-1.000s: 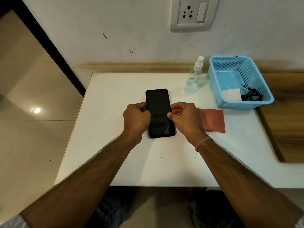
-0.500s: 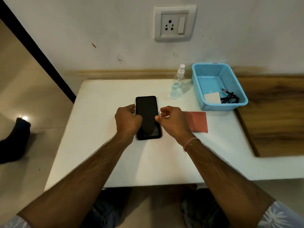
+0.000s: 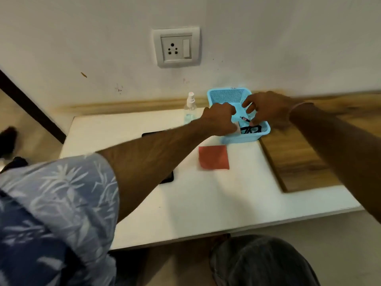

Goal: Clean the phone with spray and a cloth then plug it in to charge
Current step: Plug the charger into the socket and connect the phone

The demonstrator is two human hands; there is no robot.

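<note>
The black phone point(image 3: 167, 179) lies flat on the white table point(image 3: 206, 195), mostly hidden under my left forearm. Both hands reach into the light blue basket point(image 3: 241, 139) at the back. My left hand point(image 3: 221, 120) is curled over the basket's left side and hides whatever is under it. My right hand point(image 3: 266, 108), blurred, hovers with fingers spread just above the coiled black charging cable point(image 3: 250, 129). The red cloth point(image 3: 214, 157) lies flat in front of the basket. A clear spray bottle point(image 3: 190, 109) stands upright left of the basket.
A white wall socket with a switch point(image 3: 177, 48) sits on the wall above the table. A wooden surface point(image 3: 299, 162) adjoins the table on the right. My knees show below the front edge. A dark foot point(image 3: 8, 139) is on the floor at far left.
Both hands let go of the phone and moved right and back into the basket. The view swung so the table now sits further left, with my sleeve filling the lower left.
</note>
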